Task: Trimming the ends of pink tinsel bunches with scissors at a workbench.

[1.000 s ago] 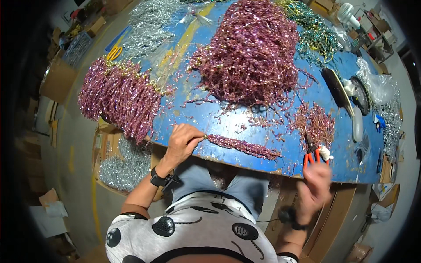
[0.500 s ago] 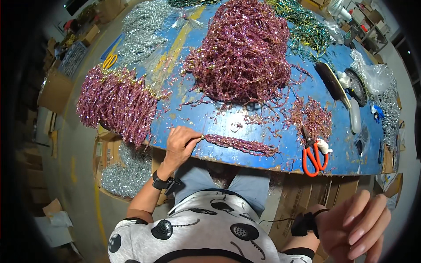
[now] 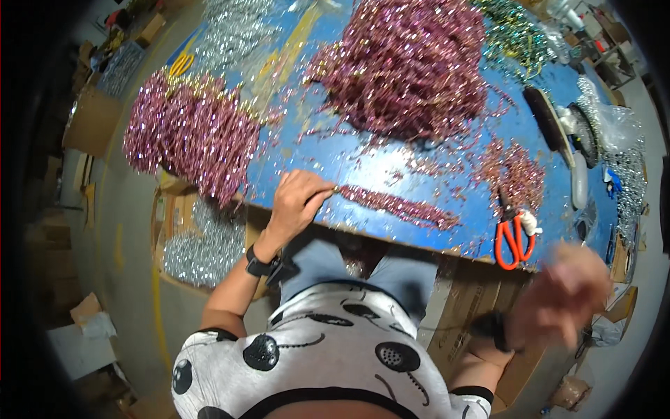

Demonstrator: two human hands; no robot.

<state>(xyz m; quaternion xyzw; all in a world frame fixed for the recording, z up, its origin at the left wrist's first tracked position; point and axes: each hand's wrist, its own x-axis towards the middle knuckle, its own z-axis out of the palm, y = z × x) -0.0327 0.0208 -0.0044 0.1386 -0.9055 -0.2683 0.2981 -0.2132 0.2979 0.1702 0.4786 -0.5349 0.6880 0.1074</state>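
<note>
At the table's near edge, my left hand (image 3: 299,202) pinches the gold-tipped end of a bundle of pink tinsel strands (image 3: 398,205), which lies flat and stretches to the right. My right hand (image 3: 562,297) is raised off the table's front right edge, smeared by motion, so its fingers are unclear. Nearest to it are scissors with red-orange handles (image 3: 511,244), their blades resting by a heap of pink tinsel scraps (image 3: 515,174). A large pile of pink tinsel (image 3: 415,70) stands behind the bundle. Finished-looking pink bundles with gold ends (image 3: 192,136) hang over the left edge.
The blue table (image 3: 391,167) is strewn with pink bits. Yellow-handled scissors (image 3: 181,65) and silver tinsel (image 3: 230,35) lie far left, green tinsel (image 3: 516,38) far right. A dark brush (image 3: 548,122) rests at right. Below stands a box of silver tinsel (image 3: 206,244).
My right hand has moved up and slightly left, toward the table edge. My left hand still pinches the bundle's end. The whole view has shifted a little.
</note>
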